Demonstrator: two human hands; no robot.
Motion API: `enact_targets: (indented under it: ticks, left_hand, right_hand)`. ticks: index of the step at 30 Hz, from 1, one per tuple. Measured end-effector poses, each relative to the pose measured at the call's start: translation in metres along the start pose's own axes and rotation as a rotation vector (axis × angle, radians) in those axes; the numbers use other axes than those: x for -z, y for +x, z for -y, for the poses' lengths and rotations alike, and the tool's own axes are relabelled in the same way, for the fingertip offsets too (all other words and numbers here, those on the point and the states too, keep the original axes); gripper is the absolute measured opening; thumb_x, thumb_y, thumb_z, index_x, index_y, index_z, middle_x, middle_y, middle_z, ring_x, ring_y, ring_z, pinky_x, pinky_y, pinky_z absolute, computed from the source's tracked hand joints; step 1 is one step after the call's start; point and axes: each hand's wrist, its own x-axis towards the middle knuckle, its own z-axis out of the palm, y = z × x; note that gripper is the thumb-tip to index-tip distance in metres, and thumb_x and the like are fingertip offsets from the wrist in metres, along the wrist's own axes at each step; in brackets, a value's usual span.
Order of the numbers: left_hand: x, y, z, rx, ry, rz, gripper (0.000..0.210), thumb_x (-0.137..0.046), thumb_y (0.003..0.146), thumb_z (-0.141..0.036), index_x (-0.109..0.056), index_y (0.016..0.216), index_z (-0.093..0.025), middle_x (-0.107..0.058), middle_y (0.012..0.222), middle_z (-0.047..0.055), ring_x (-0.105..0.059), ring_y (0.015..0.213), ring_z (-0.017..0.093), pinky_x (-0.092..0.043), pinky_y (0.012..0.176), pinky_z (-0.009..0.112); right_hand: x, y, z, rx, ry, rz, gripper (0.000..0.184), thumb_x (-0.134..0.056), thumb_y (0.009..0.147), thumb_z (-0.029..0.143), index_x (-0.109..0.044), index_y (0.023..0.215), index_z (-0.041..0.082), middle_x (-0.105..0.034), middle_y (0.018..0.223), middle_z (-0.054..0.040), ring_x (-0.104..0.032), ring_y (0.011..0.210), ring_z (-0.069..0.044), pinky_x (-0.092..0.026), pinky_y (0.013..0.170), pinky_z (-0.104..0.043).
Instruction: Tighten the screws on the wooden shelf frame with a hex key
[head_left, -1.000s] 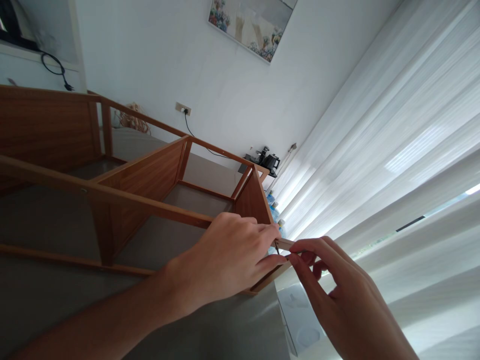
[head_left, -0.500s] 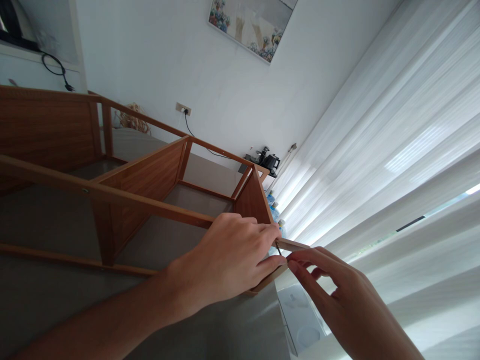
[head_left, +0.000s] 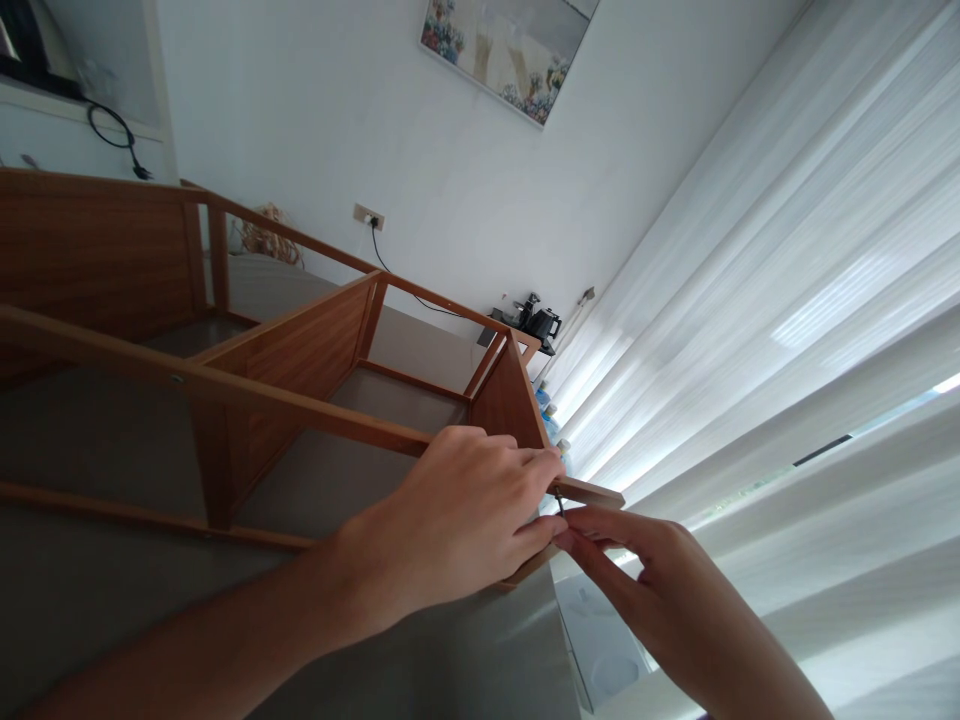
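Palm down, the left hand [head_left: 465, 510] clasps the near corner of the wooden frame [head_left: 315, 410], largely hiding it; there, the right hand [head_left: 667, 570], wrist bent, pinches a thin dark rod [head_left: 560, 503] between fingertips, before white curtains [head_left: 757, 330].

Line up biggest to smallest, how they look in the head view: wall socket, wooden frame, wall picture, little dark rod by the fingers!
Wooden frame, partly out of view
Wall picture, partly out of view
Wall socket
Little dark rod
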Motion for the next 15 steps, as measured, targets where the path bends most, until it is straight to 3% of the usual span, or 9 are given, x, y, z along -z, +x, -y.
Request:
enact_targets:
  ticks: [8, 15]
  left_hand:
    - [0.0016, 0.001, 0.0002, 0.005, -0.011, 0.003, 0.032, -0.051, 0.095, -0.044, -0.06, 0.118, -0.024, -0.072, 0.095, 0.0, -0.068, 0.088, 0.021, -0.045, 0.073, 0.037]
    - [0.0022, 0.0015, 0.0008, 0.001, -0.024, -0.01, 0.035, -0.051, 0.095, -0.049, -0.06, 0.12, -0.025, -0.073, 0.101, 0.0, -0.069, 0.091, 0.021, -0.044, 0.073, 0.035]
  right_hand:
    - [0.0002, 0.0025, 0.0007, 0.006, 0.04, 0.008, 0.022, -0.055, 0.092, 0.035, -0.075, 0.086, 0.027, -0.074, 0.089, 0.0007, -0.069, 0.081, -0.017, -0.053, 0.071, -0.025]
    - [0.0, 0.0002, -0.0024, 0.007, -0.003, -0.022, 0.027, -0.054, 0.092, 0.039, -0.076, 0.084, 0.026, -0.075, 0.081, 0.0, -0.07, 0.08, -0.021, -0.054, 0.07, -0.027]
